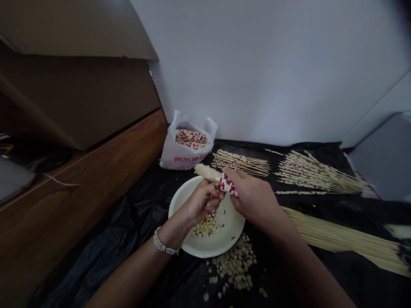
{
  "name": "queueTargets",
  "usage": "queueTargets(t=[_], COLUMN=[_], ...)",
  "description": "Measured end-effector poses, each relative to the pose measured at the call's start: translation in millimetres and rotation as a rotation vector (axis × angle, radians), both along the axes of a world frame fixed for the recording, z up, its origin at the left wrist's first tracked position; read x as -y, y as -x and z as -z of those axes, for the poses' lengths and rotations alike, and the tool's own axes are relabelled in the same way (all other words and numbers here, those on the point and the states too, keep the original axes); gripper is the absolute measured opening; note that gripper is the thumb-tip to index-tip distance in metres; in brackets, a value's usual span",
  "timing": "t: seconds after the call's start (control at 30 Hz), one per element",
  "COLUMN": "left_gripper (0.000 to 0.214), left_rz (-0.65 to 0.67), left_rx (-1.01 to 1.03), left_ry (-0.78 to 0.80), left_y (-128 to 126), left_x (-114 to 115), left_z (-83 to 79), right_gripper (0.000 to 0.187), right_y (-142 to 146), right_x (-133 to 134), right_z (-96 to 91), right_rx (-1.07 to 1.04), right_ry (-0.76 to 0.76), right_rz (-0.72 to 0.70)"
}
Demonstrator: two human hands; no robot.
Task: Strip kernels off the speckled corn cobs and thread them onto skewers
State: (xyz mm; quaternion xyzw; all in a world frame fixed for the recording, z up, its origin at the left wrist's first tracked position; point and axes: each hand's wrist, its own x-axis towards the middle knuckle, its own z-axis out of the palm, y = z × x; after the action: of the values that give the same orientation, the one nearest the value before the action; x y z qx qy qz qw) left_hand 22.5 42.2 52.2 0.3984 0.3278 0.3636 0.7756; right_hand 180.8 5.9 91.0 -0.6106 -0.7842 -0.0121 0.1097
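Note:
A corn cob [214, 176] with red and white kernels, partly stripped bare at its far end, is held over a white plate [224, 244]. My right hand [253, 197] is wrapped round the kernelled end of the cob. My left hand [201, 202], with a bead bracelet at the wrist, is closed with its fingers pressed against the cob's side just above the plate. Loose kernels [207, 226] lie in a small heap on the plate. More kernels [236, 266] are scattered on the black plastic sheet in front of the plate.
A white plastic bag [184, 152] with more cobs stands at the back by the wall. Skewers threaded with kernels [310, 173] lie at the back right, another group [240, 161] behind the plate. Bare bamboo skewers [340, 237] lie at right. A wooden bench and cardboard box [77, 90] rise at left.

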Motion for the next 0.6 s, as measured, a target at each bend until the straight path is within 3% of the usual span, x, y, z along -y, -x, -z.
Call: queueTargets(t=[0.07, 0.2, 0.43, 0.6], left_gripper=[0.007, 0.028, 0.013, 0.004], left_rz=[0.058, 0.046, 0.008, -0.015], left_rx=[0.049, 0.052, -0.037, 0.030], left_ry=[0.012, 0.020, -0.055, -0.039], left_y=[1.9, 2.8, 1.2, 3.1], left_x=[-1.0, -2.1, 0.8, 0.4], left_z=[-3.9, -10.5, -6.5, -5.5], right_gripper=[0.055, 0.058, 0.056, 0.058], right_y=[-1.1, -0.1, 1.0, -0.7], right_x=[-0.5, -0.4, -2.3, -3.4], right_z=[-0.4, 0.2, 4.9, 4.4], right_rx=[-0.012, -0.002, -0.004, -0.030], right_ry=[-0.012, -0.062, -0.088, -0.088], right_rz=[0.002, -0.021, -0.040, -0.033])
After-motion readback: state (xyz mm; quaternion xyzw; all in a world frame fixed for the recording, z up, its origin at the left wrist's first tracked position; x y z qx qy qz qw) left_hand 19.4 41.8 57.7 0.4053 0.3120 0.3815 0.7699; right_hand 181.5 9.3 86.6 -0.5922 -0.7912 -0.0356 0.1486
